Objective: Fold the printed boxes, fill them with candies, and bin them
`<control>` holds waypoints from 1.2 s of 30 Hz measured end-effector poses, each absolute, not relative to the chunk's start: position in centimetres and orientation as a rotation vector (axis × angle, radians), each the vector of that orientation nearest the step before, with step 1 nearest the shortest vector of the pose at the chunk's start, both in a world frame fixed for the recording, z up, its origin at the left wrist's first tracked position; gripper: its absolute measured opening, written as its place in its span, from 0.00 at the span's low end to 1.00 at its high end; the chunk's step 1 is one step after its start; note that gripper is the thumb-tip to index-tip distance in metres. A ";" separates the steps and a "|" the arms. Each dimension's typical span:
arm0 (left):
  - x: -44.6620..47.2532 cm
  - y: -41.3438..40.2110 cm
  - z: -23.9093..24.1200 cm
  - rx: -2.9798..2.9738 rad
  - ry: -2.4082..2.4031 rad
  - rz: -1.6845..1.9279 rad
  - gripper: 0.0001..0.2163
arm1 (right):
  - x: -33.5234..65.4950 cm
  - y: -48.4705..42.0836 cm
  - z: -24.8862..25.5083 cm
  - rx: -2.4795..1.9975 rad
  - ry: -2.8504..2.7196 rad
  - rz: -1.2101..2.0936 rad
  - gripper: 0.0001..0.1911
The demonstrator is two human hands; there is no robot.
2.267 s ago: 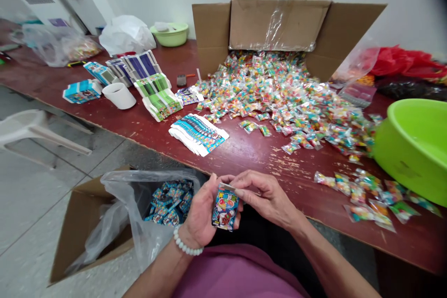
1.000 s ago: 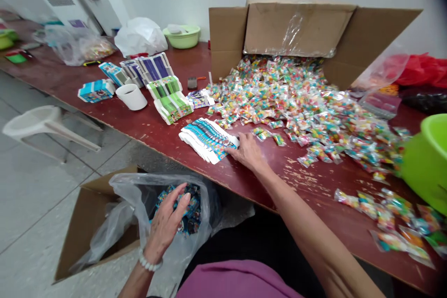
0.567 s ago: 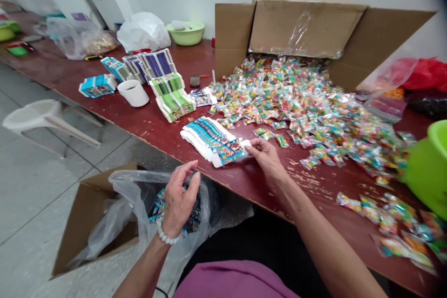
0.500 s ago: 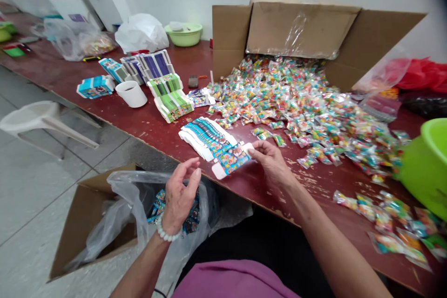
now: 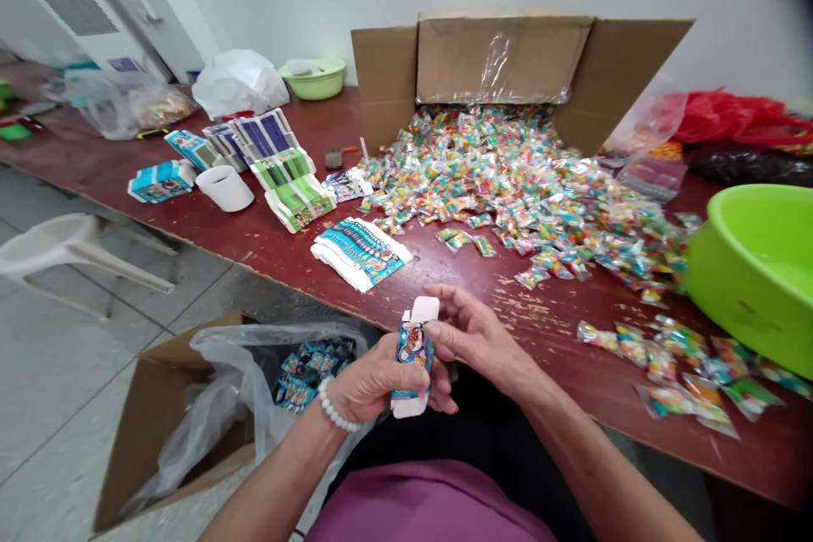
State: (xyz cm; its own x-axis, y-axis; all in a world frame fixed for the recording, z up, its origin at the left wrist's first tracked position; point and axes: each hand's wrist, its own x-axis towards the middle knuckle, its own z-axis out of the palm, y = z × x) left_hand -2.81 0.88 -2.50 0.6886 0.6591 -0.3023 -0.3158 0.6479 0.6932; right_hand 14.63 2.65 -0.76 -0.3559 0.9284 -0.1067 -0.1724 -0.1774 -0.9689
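Note:
Both hands hold one small colourful paper box (image 5: 412, 347) in front of my lap, its white flaps standing out at top and bottom. My left hand (image 5: 374, 381), with a white bead bracelet, is wrapped round its lower part. My right hand (image 5: 473, 339) pinches its upper right side. A stack of flat blue box blanks (image 5: 359, 250) lies on the dark red table (image 5: 445, 271) just beyond. A big heap of small clear candy packets (image 5: 508, 178) spills from a tipped cardboard carton (image 5: 508, 59).
A floor carton (image 5: 158, 415) lined with a plastic bag holds filled blue boxes at lower left. A green basin (image 5: 755, 271) stands at right, with loose packets (image 5: 673, 356) before it. Green and purple blank stacks (image 5: 289, 186), a white cup (image 5: 223, 186) and a white chair (image 5: 63, 246) sit left.
The finished box went into the floor carton from my left hand. My right hand took a flat blank off the blue stack and brought it to my lap, where both hands now grip it.

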 end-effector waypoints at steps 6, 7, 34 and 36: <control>-1.9 0.1 -1.9 0.726 0.801 0.728 0.14 | 13.5 0.3 -0.8 -0.970 -1.175 1.822 0.17; -1.8 0.0 -1.9 0.730 0.826 0.745 0.13 | 13.3 0.2 -0.8 -1.004 -1.157 1.810 0.17; -3.5 -1.2 -2.3 0.917 1.000 1.023 0.11 | 13.5 2.7 -3.1 -1.125 -1.126 1.681 0.20; -3.6 -1.2 -2.2 0.978 1.001 0.988 0.10 | 13.8 3.1 -3.0 -1.103 -1.079 1.735 0.20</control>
